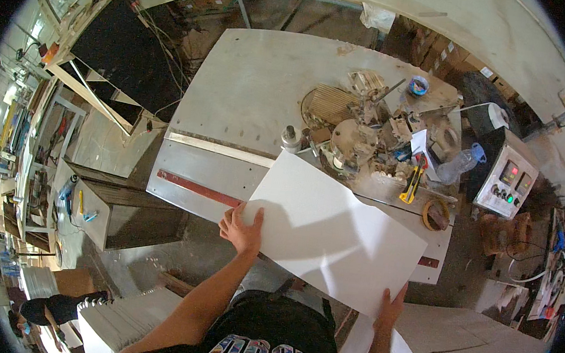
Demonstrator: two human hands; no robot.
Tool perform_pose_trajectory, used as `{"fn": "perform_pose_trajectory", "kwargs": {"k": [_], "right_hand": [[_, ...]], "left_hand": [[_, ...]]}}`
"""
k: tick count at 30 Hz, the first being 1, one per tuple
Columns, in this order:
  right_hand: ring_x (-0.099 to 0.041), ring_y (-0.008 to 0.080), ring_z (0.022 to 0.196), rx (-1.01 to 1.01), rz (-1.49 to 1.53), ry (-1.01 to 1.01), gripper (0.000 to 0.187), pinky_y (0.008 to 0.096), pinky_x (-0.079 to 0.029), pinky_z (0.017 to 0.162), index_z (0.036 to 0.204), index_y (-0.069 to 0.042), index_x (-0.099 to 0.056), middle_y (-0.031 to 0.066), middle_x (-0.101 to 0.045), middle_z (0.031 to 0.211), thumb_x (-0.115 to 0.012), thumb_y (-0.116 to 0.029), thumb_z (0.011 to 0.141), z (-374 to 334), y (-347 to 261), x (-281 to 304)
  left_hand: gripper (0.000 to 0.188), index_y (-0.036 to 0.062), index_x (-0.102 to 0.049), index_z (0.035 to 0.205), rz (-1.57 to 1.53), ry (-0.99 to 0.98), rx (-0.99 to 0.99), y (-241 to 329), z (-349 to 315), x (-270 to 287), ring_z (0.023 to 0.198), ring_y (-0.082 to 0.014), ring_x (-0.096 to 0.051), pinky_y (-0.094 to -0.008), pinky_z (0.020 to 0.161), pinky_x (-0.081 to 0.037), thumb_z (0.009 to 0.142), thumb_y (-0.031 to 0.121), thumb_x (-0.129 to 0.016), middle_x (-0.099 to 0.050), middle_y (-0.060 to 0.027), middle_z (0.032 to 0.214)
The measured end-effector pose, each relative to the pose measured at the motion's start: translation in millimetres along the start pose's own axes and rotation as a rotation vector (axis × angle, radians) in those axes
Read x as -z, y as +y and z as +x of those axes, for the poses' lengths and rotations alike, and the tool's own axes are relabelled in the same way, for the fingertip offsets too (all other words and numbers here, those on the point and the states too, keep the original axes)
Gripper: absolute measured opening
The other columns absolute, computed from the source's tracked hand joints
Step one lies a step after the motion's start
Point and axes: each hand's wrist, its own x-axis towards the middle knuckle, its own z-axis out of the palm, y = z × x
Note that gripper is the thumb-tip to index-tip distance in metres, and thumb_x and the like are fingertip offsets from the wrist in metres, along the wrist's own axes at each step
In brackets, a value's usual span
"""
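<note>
A white rectangular board (332, 229) is held tilted in front of me, its far edge over the near side of a machine table (258, 72). My left hand (243, 230) is closed on the board's left edge, thumb on top. My right hand (390, 309) grips the near right corner, its fingers partly hidden beneath. Just beyond the board stands a dusty machine head (357, 143) with round parts. A yellow utility knife (415, 181) lies to its right, near a brown ring-shaped roll (436, 215).
A clear plastic bottle (457, 166) and a blue roll (418, 86) are on the table. At right is a control box (510, 179) with lit displays. Stacked boards stand at lower left (129, 318) and lower right (457, 340). Another person (55, 310) bends at far lower left.
</note>
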Motion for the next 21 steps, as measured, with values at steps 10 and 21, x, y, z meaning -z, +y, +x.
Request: {"fn": "perform_pose_trajectory", "kwargs": {"k": [10,21], "right_hand": [[-0.051,0.033,0.158,0.038,-0.032,0.011,0.093,0.0452,-0.042,0.13,0.185,-0.006,-0.029,0.0204,-0.046,0.181,-0.08,-0.032,0.111,-33.4,-10.9,-71.4],[-0.05,0.0324,0.158,-0.055,0.239,0.056,0.1,0.0475,-0.043,0.129,0.187,-0.008,-0.022,0.0162,-0.043,0.182,-0.082,-0.02,0.108,-89.8,-26.2,-168.8]], "left_hand": [[0.057,0.0187,-0.078,0.135,0.056,0.079,-0.19,-32.1,87.5,0.3,0.159,-0.0383,-0.046,-0.0709,0.135,-0.02,0.089,0.049,-0.096,-0.064,-0.0062,0.148],[0.055,0.0205,-0.077,0.14,0.053,0.031,-0.299,-62.0,201.4,5.4,0.162,-0.0417,-0.043,-0.0736,0.135,-0.021,0.094,0.046,-0.093,-0.06,-0.0096,0.16]]}}
